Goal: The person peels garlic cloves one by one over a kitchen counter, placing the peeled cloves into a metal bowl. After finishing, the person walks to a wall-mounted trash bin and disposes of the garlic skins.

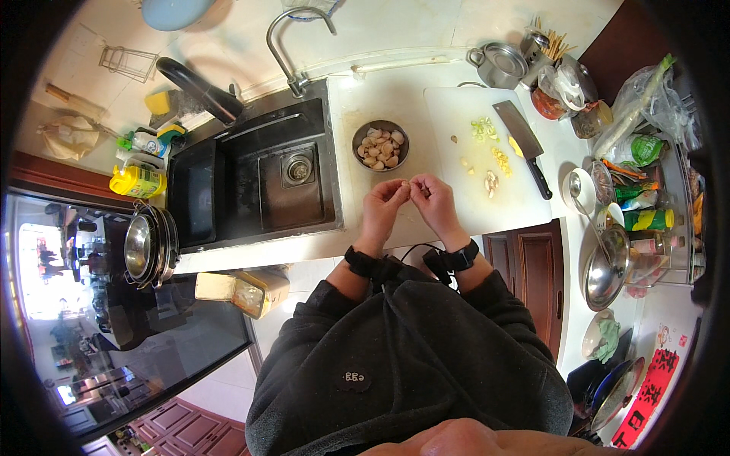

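Note:
Over the counter's front part, my left hand (385, 200) and my right hand (436, 200) meet at the fingertips. They pinch a small brownish piece (424, 192), mostly hidden by the fingers; I cannot tell what it is. Just beyond them stands a steel bowl (356, 155) of what look like clams (378, 149). To the right, a white cutting board (456, 211) carries sliced scallion (483, 129), minced yellow ginger or garlic (502, 162) and several pale brown slivers (490, 183). A cleaver (519, 130) with a black handle lies along the board's right side.
Left of the bowl is a black sink (296, 199) with a curved metal faucet (296, 34). Pots (502, 62) and jars crowd the back right corner. A steel wok or basin (607, 268) with a ladle stands on the right counter. Stacked steel pans (142, 245) sit at left.

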### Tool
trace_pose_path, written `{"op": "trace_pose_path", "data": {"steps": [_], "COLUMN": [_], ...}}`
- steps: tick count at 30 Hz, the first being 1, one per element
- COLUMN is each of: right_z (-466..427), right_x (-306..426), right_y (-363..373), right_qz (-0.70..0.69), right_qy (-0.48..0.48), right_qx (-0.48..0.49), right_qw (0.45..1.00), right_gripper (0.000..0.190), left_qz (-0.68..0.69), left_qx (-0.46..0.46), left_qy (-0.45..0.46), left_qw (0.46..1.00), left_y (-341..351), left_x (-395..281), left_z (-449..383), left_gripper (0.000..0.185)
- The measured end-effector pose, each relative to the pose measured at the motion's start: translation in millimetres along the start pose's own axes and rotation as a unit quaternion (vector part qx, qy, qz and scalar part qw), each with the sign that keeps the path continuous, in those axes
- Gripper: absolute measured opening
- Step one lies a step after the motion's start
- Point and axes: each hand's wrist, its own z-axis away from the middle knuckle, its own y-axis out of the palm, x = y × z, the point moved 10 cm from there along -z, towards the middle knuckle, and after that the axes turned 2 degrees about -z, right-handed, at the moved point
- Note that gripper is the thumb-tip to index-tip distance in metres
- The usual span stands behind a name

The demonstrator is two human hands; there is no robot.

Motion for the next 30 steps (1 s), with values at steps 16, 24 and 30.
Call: {"op": "trace_pose_path", "data": {"steps": [16, 24, 30], "right_z": [17, 7, -1], "right_x": [-61, -42, -26], "right_y": [27, 19, 19], "right_qz": [-0.415, -0.198, -0.109], "right_qy": [0.282, 0.215, 0.15], "right_qx": [0.063, 0.105, 0.119], "right_qw": [0.863, 0.951, 0.975], "right_gripper": [0.015, 0.016, 0.019], "left_qz": [0.182, 0.005, -0.19], "left_qx": [0.007, 0.0, 0.009], "left_qy": [-0.073, -0.011, 0.072], "left_qw": [0.981, 1.0, 0.979], "left_y": [-4, -11, -10], "left_x": [6, -8, -29], "left_z": [2, -3, -2], "left_gripper": [0.016, 0.016, 0.017]}}
